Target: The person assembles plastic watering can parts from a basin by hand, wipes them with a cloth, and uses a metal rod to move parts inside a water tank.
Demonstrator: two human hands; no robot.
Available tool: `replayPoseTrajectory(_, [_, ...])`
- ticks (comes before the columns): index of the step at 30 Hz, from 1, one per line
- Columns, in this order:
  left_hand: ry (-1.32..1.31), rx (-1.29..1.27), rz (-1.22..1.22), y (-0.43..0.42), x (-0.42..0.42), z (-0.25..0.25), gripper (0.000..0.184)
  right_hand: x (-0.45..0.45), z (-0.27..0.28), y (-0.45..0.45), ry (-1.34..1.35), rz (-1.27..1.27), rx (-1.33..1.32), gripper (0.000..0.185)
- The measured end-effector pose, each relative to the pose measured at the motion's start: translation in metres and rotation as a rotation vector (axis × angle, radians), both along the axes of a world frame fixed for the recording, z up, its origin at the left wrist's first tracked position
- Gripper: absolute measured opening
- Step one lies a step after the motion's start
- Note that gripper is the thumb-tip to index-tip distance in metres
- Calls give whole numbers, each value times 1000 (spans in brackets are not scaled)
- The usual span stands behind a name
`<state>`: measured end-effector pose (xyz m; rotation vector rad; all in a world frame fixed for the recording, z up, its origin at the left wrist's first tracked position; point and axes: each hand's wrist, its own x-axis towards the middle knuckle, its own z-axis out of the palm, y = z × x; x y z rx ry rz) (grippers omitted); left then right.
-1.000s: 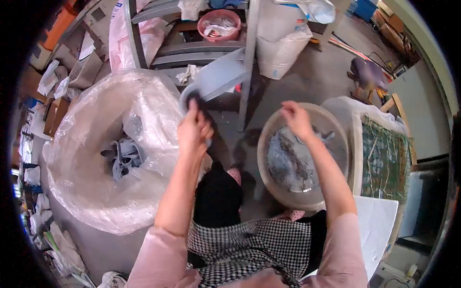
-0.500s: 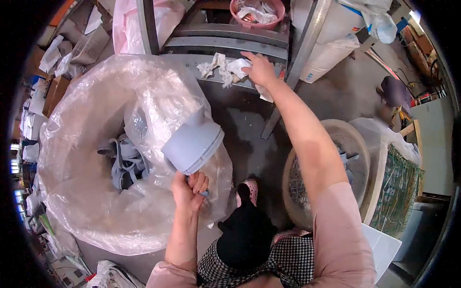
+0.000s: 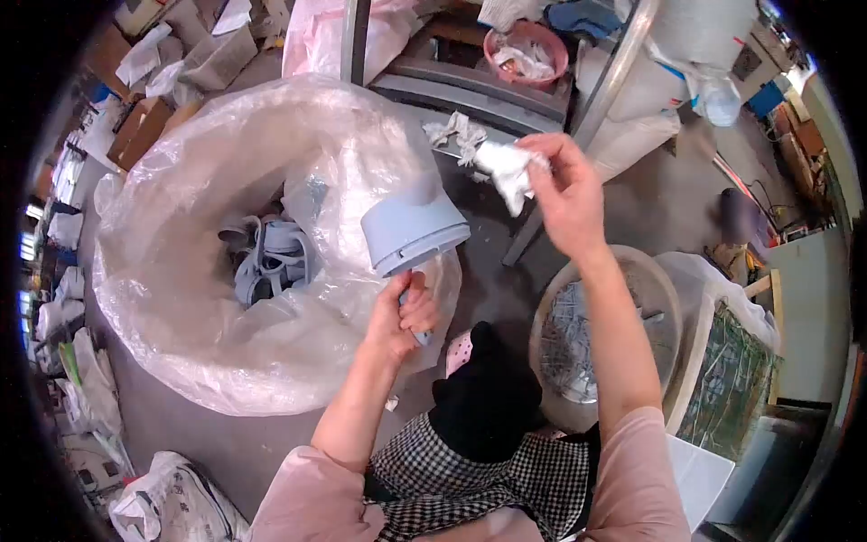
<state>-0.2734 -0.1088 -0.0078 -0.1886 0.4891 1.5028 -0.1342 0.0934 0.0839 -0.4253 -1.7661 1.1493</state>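
My left hand (image 3: 405, 312) is closed round the handle of a grey-blue plastic jug-like part (image 3: 414, 228), whose wide rimmed body stands above my fist. In my right hand (image 3: 571, 191) a crumpled white rag (image 3: 508, 170) is pinched between thumb and fingers and hangs to the left. Another off-white rag (image 3: 458, 134) lies on the metal frame's ledge just beyond it. Left of my left hand, a big clear plastic bag (image 3: 181, 361) stands wide open, with several grey plastic parts (image 3: 271, 257) down inside.
A round tub (image 3: 668, 352) with grey pieces stands at my right, beside a crate with green netting (image 3: 731, 379). Ahead is a metal frame (image 3: 479, 90) with a pink basin (image 3: 526, 54) on it. White sacks (image 3: 637, 144) lean at the back right.
My right hand has lifted the white rag off the ledge and drawn it nearer. The view has shifted, and my left hand still grips the grey part.
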Motion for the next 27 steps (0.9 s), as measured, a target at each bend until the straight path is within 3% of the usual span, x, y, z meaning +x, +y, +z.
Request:
replayPoseTrajectory(3, [-99,65,-48,-13,6,12,45,3,32,-41,1,35,101,11])
replayPoseTrajectory(5, [-106,31,-84,-23,12,25,45,0,50,-67,36,101,23,11])
replayPoseTrajectory(8, [-89,-17,-85,-39,25,46,45,0,76,-98,-65,89,225,20])
replayPoseTrajectory(16, [-59,61,-302,-83,37,52,44,15,97,-125,-270,102,196,22])
replayPoseTrajectory(19, [-164,108,-379,-95,41,61,46,16,101,-128,-166,231,22,22])
replayPoseTrajectory(22, [-251,123,-350,-104,44,76,48,10,104,-130,42,372,-369,19])
replayPoseTrajectory(25, [-293,115,-368,-106,43,83,49,9,104,-131,79,419,-513,18])
replayPoseTrajectory(27, [-345,145,-369,-107,41,81,49,8,103,-133,67,431,-450,21])
